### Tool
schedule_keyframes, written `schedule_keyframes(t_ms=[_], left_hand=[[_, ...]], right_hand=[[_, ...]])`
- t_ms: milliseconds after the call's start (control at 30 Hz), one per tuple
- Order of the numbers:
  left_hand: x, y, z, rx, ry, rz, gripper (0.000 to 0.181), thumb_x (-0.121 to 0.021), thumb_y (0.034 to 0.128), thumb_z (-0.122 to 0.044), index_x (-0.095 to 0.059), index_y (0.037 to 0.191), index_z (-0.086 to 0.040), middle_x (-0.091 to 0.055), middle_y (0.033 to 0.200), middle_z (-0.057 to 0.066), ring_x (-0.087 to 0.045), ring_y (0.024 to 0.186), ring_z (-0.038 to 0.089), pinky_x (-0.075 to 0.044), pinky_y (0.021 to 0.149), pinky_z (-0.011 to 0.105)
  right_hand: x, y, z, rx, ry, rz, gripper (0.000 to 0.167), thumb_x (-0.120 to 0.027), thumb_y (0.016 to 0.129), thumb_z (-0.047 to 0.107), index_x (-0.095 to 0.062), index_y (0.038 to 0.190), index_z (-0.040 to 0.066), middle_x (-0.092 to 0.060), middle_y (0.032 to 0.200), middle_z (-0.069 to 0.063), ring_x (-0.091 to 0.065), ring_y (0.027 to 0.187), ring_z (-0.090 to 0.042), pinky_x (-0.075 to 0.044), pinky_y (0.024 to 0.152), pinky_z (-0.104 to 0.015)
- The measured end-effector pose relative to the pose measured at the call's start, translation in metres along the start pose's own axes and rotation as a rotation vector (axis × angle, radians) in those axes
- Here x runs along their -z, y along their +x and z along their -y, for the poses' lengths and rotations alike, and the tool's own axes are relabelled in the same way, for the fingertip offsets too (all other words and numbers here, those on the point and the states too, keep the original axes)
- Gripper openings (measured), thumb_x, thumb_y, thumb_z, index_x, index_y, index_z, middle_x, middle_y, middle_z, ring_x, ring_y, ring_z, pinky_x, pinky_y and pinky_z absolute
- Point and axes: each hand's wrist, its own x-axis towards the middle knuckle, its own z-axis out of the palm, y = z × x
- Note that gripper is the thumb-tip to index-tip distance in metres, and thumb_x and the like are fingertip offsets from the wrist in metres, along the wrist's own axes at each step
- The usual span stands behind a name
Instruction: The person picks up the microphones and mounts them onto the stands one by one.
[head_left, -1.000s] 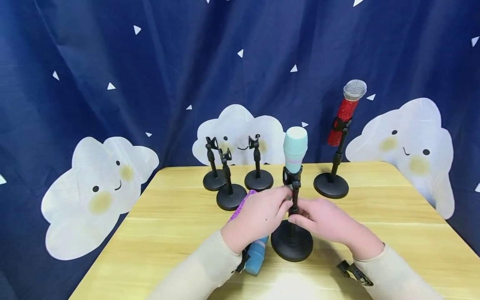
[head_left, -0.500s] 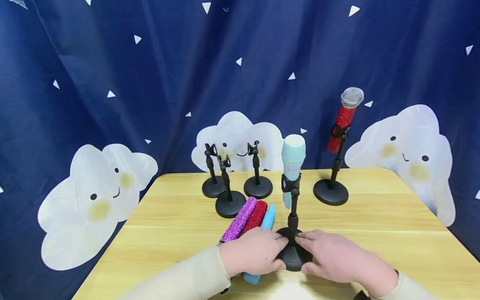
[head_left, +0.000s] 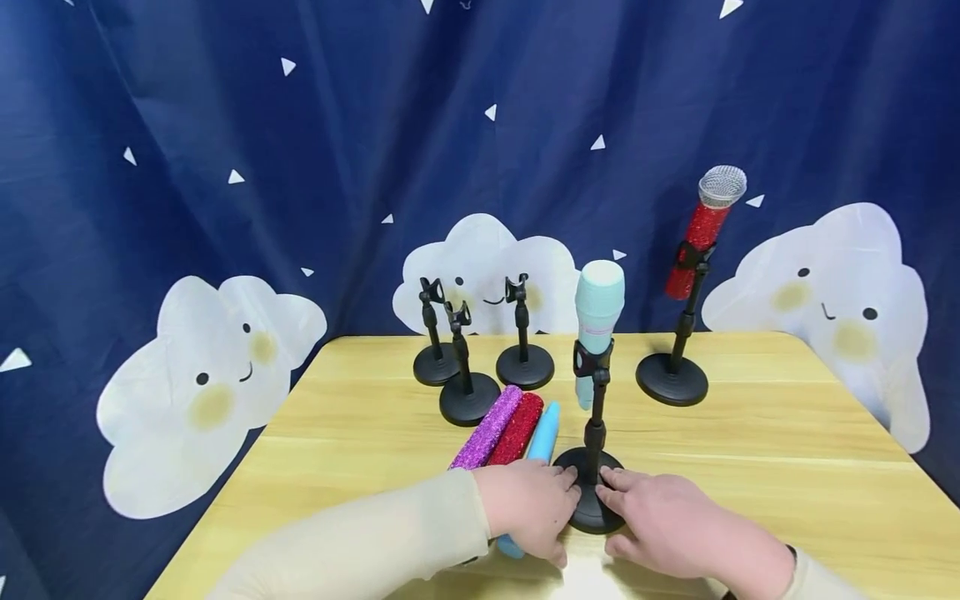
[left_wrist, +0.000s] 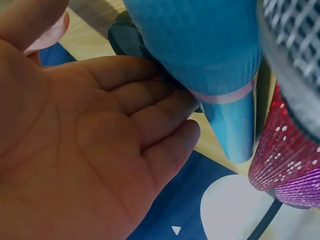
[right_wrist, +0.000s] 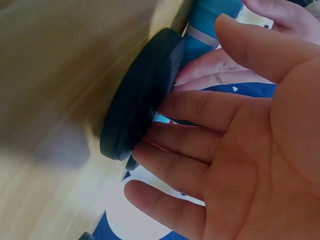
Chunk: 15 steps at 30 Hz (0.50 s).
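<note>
Turquoise microphone with a pink band and whitish top point(head_left: 600, 293) sits tilted in the clip of the black, round-based front stand point(head_left: 595, 435), upright on the pale wood-grain worktop point(head_left: 787, 467). Left hand point(head_left: 534, 507) at its left, right hand point(head_left: 670, 518) at its right; fingers of both extended, touching the base, grasping nothing. Left of the front stand, lying down, partly hidden by the left arm: purple glitter microphone point(head_left: 487, 429), dark-red glitter microphone point(head_left: 517, 427), smooth sky-blue microphone point(head_left: 545, 433). Behind it, leftward: three black stands with bare clips point(head_left: 468, 403). Behind it, rightward: red glitter microphone with silver mesh head point(head_left: 703, 227), clipped in its own black stand point(head_left: 678, 367). Step looks like steadying or shifting the loaded stand. Next move probably calls for even, low pressure, base kept flat; likely top-heavy.
</note>
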Motion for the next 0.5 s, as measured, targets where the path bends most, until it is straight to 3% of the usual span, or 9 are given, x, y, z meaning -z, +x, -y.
schedule_keyframes(t_ms=[200,400,500], left_hand=[[0.005,0.007,-0.004,0.036,0.053,0.042,0.087,-0.06,0.0869,-0.073,-0.047,0.152,-0.016,-0.041,0.157,0.0,-0.039,0.142,0.013,-0.031,0.113,0.027],[0.005,0.01,-0.014,0.087,0.127,0.031,0.092,-0.059,0.0846,-0.076,-0.046,0.152,-0.016,-0.041,0.157,0.001,-0.038,0.143,0.014,-0.032,0.112,0.028],[0.003,0.013,-0.014,0.102,0.14,0.027,0.094,-0.057,0.0849,-0.077,-0.041,0.155,-0.016,-0.036,0.159,0.0,-0.035,0.144,0.015,-0.03,0.114,0.028]], right_hand=[[-0.001,0.002,0.004,-0.031,-0.052,-0.005,0.063,-0.077,0.083,0.052,-0.071,0.126,0.006,-0.063,0.135,-0.016,-0.063,0.12,-0.031,-0.056,0.082,-0.046],[-0.009,0.004,0.019,-0.096,-0.12,0.089,0.082,-0.077,0.08,0.058,-0.062,0.135,-0.002,-0.054,0.143,-0.021,-0.053,0.132,-0.035,-0.053,0.091,-0.05],[-0.011,0.006,0.02,-0.122,-0.138,0.095,0.089,-0.077,0.078,0.06,-0.059,0.136,-0.005,-0.051,0.145,-0.023,-0.05,0.133,-0.037,-0.053,0.091,-0.05]])
